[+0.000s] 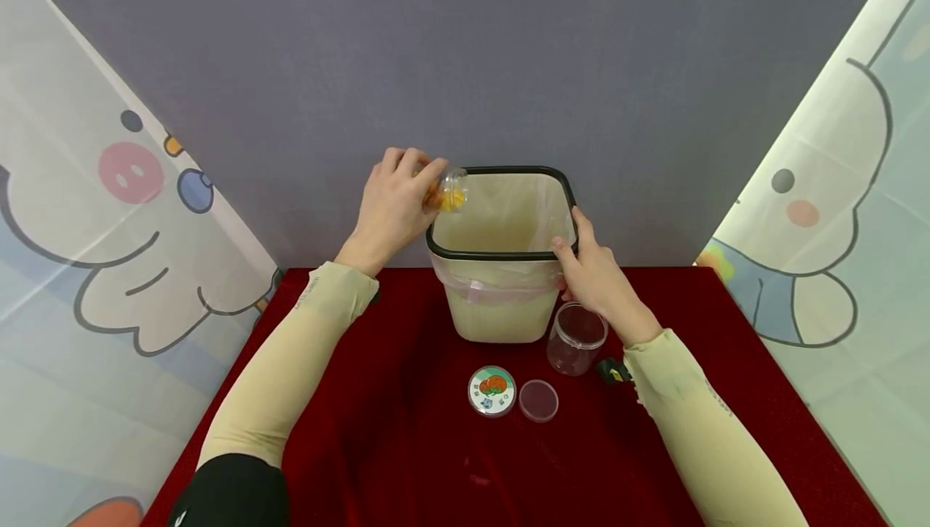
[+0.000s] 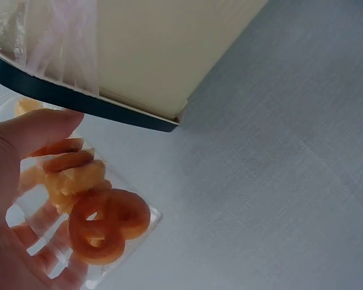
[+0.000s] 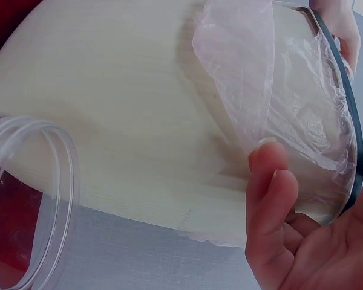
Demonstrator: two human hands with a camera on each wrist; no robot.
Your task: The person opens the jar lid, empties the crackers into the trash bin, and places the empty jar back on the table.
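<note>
In the head view, my left hand [image 1: 395, 200] grips a clear jar [image 1: 456, 181] tilted sideways, its mouth over the left rim of a cream trash can [image 1: 501, 317]. Inside the jar are orange-brown pretzel-shaped pieces [image 2: 97, 232] and yellowish ones, seen through its wall in the left wrist view. The can has a black rim [image 1: 501, 256] and a translucent pinkish liner bag [image 3: 239, 60] folded over its outside. My right hand [image 1: 599, 281] holds the can's right rim, thumb at the inner side, other fingers outside, some of them curled beside the bag.
A second clear jar [image 1: 574, 353], uncapped, stands at the can's front right, below my right hand. In front lie a round lid with a printed label [image 1: 492, 391] and a translucent disc [image 1: 538, 401]. A small dark object [image 1: 613, 370] is near my right cuff. A grey wall [image 1: 501, 59] rises behind.
</note>
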